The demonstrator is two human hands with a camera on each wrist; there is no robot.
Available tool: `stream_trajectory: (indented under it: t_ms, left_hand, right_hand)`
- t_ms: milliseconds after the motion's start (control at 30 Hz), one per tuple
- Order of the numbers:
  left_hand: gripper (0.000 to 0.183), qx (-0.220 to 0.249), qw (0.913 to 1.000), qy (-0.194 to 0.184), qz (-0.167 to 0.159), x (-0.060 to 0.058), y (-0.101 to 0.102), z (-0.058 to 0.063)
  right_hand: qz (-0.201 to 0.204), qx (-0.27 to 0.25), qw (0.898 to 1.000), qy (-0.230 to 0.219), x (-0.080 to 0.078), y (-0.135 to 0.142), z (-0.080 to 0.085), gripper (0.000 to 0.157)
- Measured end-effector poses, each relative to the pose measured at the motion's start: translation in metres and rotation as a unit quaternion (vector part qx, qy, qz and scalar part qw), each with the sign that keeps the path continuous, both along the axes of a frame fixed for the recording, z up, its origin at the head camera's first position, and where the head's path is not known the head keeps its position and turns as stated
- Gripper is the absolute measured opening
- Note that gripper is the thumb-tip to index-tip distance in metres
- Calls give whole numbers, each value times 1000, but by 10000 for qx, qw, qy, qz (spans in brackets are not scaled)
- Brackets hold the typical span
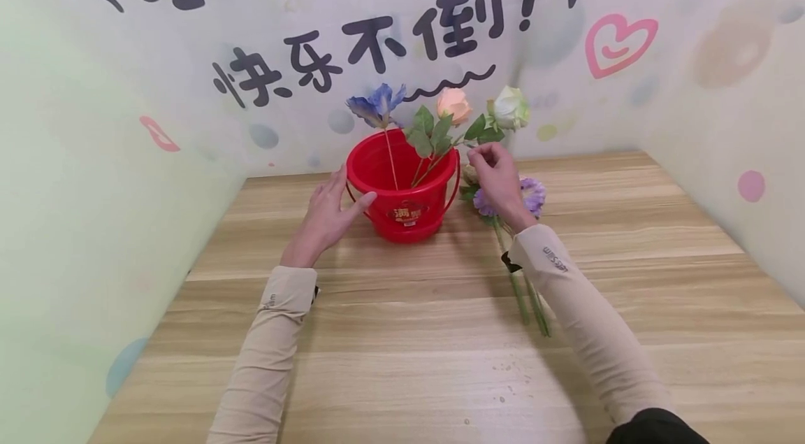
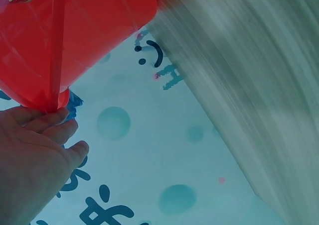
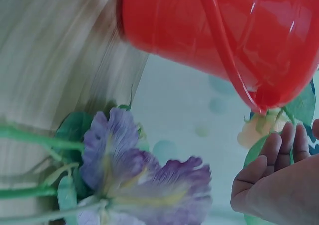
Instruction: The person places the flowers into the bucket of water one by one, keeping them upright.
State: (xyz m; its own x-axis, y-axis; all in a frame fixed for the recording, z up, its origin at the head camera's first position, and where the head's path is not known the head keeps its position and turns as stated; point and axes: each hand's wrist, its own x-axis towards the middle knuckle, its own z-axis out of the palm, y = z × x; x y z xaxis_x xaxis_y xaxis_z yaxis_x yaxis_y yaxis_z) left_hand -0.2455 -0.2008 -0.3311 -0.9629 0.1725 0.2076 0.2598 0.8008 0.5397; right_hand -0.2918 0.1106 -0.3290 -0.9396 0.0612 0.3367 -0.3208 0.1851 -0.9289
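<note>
A red bucket (image 1: 405, 217) stands upright on the table. My left hand (image 1: 328, 210) lies against its left side with straight fingers, thumb spread toward the front rim; in the left wrist view its fingertips touch the rim beside the handle. Inside lean a blue flower (image 1: 379, 107), a peach rose (image 1: 454, 105) and a white rose (image 1: 509, 108), the white one tilted out over the right rim. My right hand (image 1: 499, 175), fingers curled, pinches at the white rose's stem just outside that rim; the fingertips partly hide the stem.
Purple flowers (image 1: 533, 196) with long green stems (image 1: 517, 297) lie on the wooden table (image 1: 390, 339) right of the bucket, under my right forearm. The bucket's red handle (image 3: 219, 36) hangs down. A printed wall (image 1: 302, 129) rises behind the table, with side walls left and right.
</note>
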Motion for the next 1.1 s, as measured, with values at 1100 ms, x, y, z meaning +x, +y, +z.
stream_trajectory:
  t_ms: [1100]
  left_hand:
    - [99,179,9998,42,-127,0,1,0]
  right_hand:
    - [-135,-17,9965,-821,15,91,-31,24]
